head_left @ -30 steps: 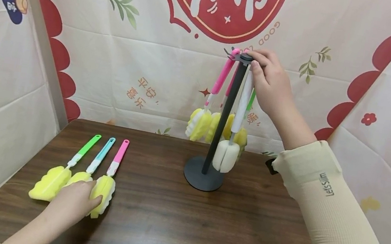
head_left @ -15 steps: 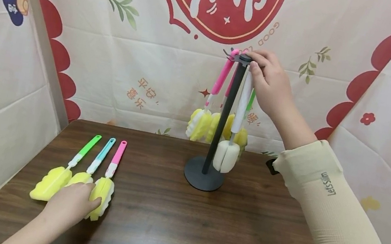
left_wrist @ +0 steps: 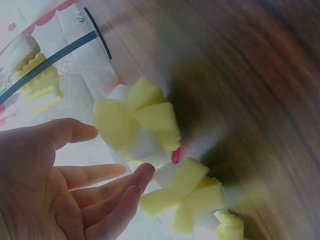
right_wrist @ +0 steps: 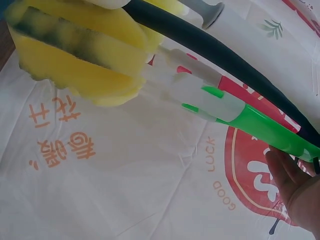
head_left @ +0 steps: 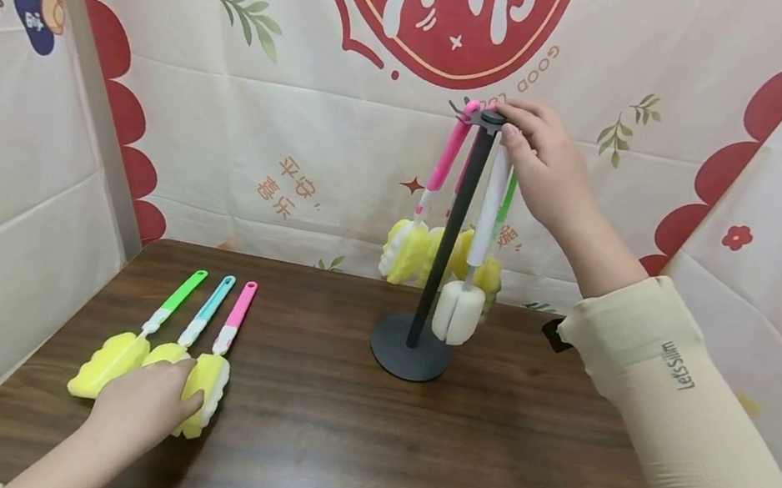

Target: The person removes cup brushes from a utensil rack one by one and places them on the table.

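My left hand lies over the sponge heads of the brushes on the table, its thumb at the pink-handled bottle brush. In the left wrist view its fingers are relaxed, thumb apart, beside a yellow-and-white sponge head. The blue-handled brush is partly covered by this hand; the green-handled brush lies farther left. My right hand grips the top of a black rack, thumb beside the upper end of a hanging white brush. Its fingers also show near a green handle in the right wrist view.
Pink-handled brushes and a green-handled one hang on the rack, with a bare hook toward the left. The rack's round base stands on the dark wooden table. Printed cloth encloses the back and sides.
The pink-handled brush on the table has shifted slightly under my left hand. My right hand keeps its place on the rack. The head view has turned a little.
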Tool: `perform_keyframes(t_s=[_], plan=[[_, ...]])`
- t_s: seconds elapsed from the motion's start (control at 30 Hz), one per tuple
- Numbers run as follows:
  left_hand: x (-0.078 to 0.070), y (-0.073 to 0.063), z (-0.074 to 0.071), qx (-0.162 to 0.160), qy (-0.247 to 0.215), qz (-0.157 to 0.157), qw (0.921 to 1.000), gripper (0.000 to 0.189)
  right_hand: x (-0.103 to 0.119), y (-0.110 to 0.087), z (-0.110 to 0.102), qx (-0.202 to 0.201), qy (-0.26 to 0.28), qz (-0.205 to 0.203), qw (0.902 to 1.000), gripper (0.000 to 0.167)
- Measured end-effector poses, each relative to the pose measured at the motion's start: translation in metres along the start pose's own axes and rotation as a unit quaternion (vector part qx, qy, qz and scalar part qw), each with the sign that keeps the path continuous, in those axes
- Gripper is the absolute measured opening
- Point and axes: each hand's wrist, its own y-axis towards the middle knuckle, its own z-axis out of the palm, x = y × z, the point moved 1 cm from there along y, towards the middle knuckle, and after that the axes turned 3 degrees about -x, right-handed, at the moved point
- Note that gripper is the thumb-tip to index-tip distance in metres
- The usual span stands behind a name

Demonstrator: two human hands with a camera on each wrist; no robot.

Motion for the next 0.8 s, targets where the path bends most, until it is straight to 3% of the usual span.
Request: perform_keyframes(t_s=[0.33,0.43,0.8], plan=[[-0.001,-0.003,-0.005,-0.029,0.000,0.007,0.9996,0.046,0.002,-0.001,-0.006,0.005,0.023,0.017,0.9996,0.042],[-0.004,-0.001,-0.007,-0.052,-0.005,0.011,0.9986,0.044,0.002,-0.002,-0.006,0.009,0.036,0.022,0.9991,0.041],[-0.033,0.008,-0.020,-0.117,-0.010,0.058,0.9914,0.044,-0.008,-0.005,-0.007,0.026,0.101,-0.008,0.9945,0.044]])
